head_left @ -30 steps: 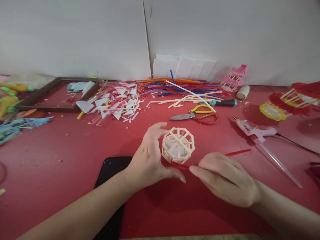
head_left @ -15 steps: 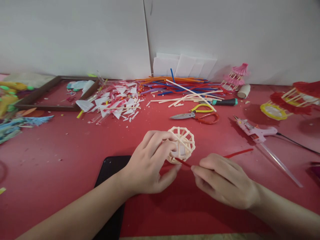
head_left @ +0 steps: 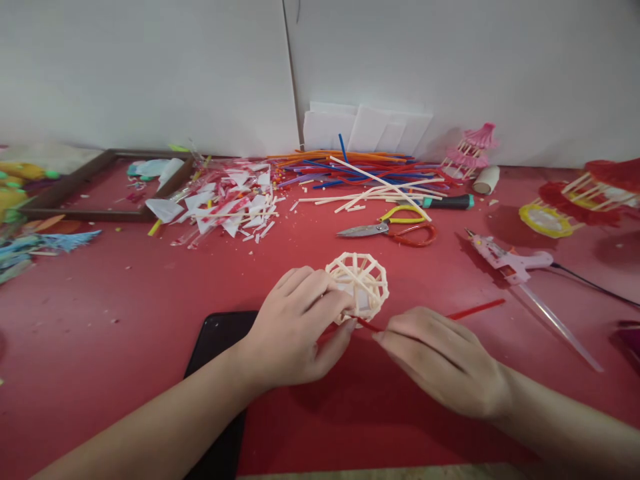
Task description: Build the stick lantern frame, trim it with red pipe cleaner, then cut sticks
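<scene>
1. Two bare hands work close together: the right hand (head_left: 440, 360) pinches a red pipe cleaner (head_left: 369, 325).
2. The left hand (head_left: 300, 327) closes thumb and fingertips on the pipe cleaner's end, against the near edge of a round stick frame (head_left: 357, 283).
3. That frame sits between the left fingertips and the scissors (head_left: 385, 229).
4. Right of it lies a glue gun (head_left: 515, 263) on the red table (head_left: 150, 373).
</scene>
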Demonstrator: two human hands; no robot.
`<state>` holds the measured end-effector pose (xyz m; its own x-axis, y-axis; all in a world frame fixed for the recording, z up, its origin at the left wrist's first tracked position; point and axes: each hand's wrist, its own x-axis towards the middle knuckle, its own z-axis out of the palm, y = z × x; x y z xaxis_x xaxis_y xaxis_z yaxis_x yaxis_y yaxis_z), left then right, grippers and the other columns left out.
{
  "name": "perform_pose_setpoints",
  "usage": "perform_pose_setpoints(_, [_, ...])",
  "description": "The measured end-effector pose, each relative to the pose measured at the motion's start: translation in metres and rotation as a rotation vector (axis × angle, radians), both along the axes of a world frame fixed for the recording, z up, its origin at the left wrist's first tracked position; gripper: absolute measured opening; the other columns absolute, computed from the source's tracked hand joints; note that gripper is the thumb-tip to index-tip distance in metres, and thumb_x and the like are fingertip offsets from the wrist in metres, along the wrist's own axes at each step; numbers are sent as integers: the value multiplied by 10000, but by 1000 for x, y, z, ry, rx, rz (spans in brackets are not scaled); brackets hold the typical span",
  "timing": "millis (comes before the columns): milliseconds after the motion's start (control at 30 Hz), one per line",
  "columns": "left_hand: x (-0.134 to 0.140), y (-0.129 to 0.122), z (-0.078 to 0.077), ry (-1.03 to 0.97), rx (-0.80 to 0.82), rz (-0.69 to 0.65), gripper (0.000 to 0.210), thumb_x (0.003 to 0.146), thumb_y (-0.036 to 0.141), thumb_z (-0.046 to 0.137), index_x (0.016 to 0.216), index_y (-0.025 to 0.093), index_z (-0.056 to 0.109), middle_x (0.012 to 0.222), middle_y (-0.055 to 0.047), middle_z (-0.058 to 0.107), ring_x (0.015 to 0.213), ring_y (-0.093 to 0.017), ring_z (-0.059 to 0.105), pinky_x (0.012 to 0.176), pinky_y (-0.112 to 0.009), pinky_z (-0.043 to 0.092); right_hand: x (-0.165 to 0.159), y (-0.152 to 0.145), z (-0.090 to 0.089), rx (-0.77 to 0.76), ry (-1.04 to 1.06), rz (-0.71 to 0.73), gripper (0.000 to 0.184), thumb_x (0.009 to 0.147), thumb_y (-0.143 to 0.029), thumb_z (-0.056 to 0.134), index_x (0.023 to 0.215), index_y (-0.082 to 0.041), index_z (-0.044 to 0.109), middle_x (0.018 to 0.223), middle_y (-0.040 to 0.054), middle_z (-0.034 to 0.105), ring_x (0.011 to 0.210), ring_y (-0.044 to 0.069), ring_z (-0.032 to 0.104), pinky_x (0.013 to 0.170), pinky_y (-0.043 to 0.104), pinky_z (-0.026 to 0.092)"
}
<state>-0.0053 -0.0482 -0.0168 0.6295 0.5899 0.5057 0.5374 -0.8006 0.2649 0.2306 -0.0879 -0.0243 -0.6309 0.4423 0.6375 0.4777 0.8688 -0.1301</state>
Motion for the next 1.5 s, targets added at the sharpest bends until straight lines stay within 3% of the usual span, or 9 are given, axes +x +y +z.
perform_pose_setpoints(333, [-1,1,-1,28,31,19,76,899,174,572,918,211,635,860,-26,591,756,-165,487,723,-323,422,0,0,-6,-91,69,-55,195,903,-50,556,1056,-144,633,943,62,664,868,156,612,755,290,544])
perform_pose_setpoints(500, [-1,2,-1,-4,-1,25,124,901,142,537,875,196,646,830,-31,583,744,-159,494,697,-300,428,4,3,-4,-48,30,-104,200,884,-69,599,1063,-153,629,941,48,668,860,153,620,795,292,537])
perform_pose_setpoints(733, [-2,4,-2,-30,-36,35,103,894,152,550,868,186,645,844,-42,575,768,-165,514,703,-304,445,10,8,1,12,-80,-190,145,895,-102,605,1022,-169,630,883,36,672,804,151,622,739,281,523])
perform_pose_setpoints(1233, [-2,4,-2,-31,-47,1,133,890,83,538,907,187,619,877,-31,522,791,-155,488,708,-293,440,8,13,8,2,6,-209,64,896,-121,614,942,-164,630,828,48,670,756,146,612,741,289,527])
perform_pose_setpoints(1500, [-3,5,-1,-40,-42,-13,151,882,59,527,910,185,606,875,-29,513,783,-153,496,697,-281,441,8,16,7,-111,90,-230,54,910,-135,586,925,-171,623,835,47,670,756,140,622,714,266,520])
